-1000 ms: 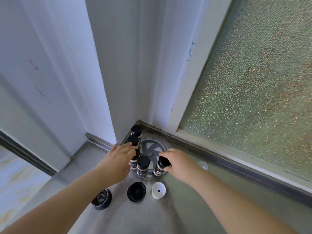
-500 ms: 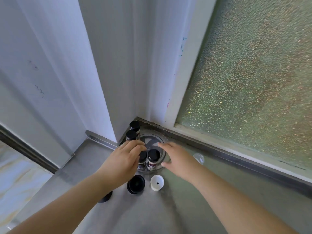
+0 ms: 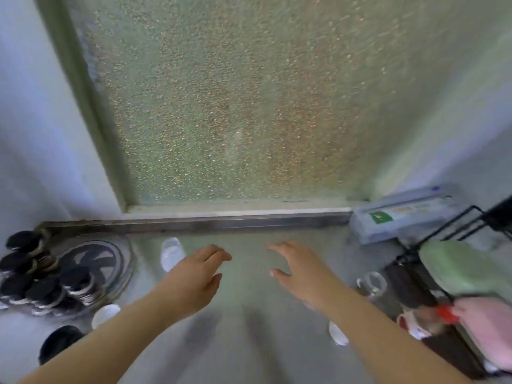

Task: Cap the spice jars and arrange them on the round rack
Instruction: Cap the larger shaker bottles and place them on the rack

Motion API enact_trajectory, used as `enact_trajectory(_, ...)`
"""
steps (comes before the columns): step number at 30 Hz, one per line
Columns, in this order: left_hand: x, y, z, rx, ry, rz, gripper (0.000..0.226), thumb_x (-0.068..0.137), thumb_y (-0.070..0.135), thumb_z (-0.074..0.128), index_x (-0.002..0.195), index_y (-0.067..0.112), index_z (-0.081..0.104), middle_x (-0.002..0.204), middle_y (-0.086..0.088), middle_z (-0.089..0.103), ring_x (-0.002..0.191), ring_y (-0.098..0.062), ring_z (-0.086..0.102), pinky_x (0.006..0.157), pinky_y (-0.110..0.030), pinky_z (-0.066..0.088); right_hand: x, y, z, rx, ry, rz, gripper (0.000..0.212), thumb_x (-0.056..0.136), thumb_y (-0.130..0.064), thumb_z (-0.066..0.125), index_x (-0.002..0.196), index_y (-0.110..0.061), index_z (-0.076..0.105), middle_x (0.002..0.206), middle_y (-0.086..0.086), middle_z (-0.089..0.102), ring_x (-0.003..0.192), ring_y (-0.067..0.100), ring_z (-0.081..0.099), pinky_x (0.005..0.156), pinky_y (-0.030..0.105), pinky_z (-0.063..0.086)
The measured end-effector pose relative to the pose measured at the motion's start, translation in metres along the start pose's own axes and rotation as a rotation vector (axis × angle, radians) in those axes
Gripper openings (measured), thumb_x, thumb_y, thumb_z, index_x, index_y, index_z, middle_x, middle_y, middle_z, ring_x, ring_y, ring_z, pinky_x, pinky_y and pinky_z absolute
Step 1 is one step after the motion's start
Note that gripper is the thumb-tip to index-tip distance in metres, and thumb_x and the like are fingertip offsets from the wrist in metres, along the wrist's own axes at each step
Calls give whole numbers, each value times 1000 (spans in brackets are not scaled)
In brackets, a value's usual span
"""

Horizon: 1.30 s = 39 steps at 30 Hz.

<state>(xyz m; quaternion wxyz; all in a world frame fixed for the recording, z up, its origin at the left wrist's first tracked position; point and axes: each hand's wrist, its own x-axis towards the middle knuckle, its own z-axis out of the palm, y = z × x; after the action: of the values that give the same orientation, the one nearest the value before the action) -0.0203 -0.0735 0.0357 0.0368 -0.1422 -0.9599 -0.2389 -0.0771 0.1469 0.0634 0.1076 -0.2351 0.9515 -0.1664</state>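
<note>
Both hands, left and right, have left the rack, empty.

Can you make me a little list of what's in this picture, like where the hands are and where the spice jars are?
left hand: open, holds nothing, over the bare counter
right hand: open, holds nothing, beside the left hand
spice jars: black-capped, standing along the left side of the rack
round rack: far left, in the corner
loose lids: white lid and black lid on the counter in front of the rack
counter: grey
picture: blurry
</note>
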Motion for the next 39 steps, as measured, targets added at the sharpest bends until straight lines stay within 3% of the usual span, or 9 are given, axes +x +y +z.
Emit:
enact_trajectory(3, 34, 44, 32, -69, -121, 22, 38, 89, 18, 46, 127, 19, 44, 132, 3, 47, 122, -18, 46, 98, -27, 37, -39, 51, -14, 26, 33, 115, 49, 89, -28, 56, 135, -19, 42, 138, 2, 44, 129, 17, 37, 94, 7, 15)
enact_trajectory(6, 58, 80, 64, -79, -214, 62, 42, 91, 22, 44, 132, 22, 36, 137, 7, 41, 125, -12, 40, 100, -20, 30, -73, 91, -25, 51, 70, 229, 48, 86, -23, 59, 132, -18, 46, 136, 3, 47, 126, 19, 42, 104, 16, 22)
enact_trajectory(9, 76, 106, 92, -92, -282, 53, 44, 91, 23, 45, 133, 24, 34, 139, 10, 38, 125, -10, 39, 99, -20, 31, -97, 123, -33, 75, 70, 313, 45, 82, -16, 63, 126, -13, 53, 127, 8, 54, 119, 25, 49, 102, 24, 31)
enact_trajectory(15, 98, 129, 130, -200, -337, -63, 53, 83, 22, 57, 131, 22, 34, 137, 5, 42, 122, -16, 45, 98, -26, 35, -121, 163, -40, 103, 85, 314, 41, 85, -13, 61, 125, -10, 54, 135, 4, 52, 129, 14, 42, 87, -10, 6)
enact_trajectory(20, 119, 131, 159, -371, -375, -218, 71, 68, 22, 73, 127, 22, 32, 129, 0, 49, 118, -22, 49, 96, -31, 38, -113, 172, -35, 107, 49, 266, 41, 86, -16, 59, 126, -12, 52, 134, 4, 50, 124, 16, 46, 86, -1, 18)
enact_trajectory(27, 129, 127, 185, -512, -354, -293, 52, 63, 15, 75, 107, 21, 48, 98, 2, 61, 89, -19, 57, 65, -16, 39, -102, 180, -23, 139, 45, 239, 45, 86, -22, 61, 129, -19, 51, 135, 0, 50, 129, 15, 43, 91, 3, 16)
enact_trajectory(33, 105, 119, 163, -674, -245, -319, 48, 56, 25, 74, 97, 30, 50, 95, 8, 63, 89, -12, 59, 76, -25, 45, -88, 168, -26, 197, 35, 182, 42, 86, -22, 62, 126, -21, 53, 114, -11, 52, 111, 9, 50, 101, 23, 36)
enact_trajectory(36, 81, 110, 134, -761, -163, -369, 51, 53, 25, 76, 96, 37, 54, 100, 9, 64, 97, -11, 60, 86, -26, 46, -70, 149, -25, 204, 30, 111, 42, 86, -23, 61, 127, -23, 51, 120, -9, 54, 104, 0, 48, 98, 16, 34)
enact_trajectory(39, 53, 98, 100, -804, -89, -408, 51, 52, 25, 78, 95, 41, 57, 100, 10, 66, 94, -4, 61, 83, -17, 46, -48, 116, -16, 209, 8, 13, 43, 85, -23, 62, 127, -22, 52, 120, -7, 57, 101, -1, 49, 91, 10, 33)
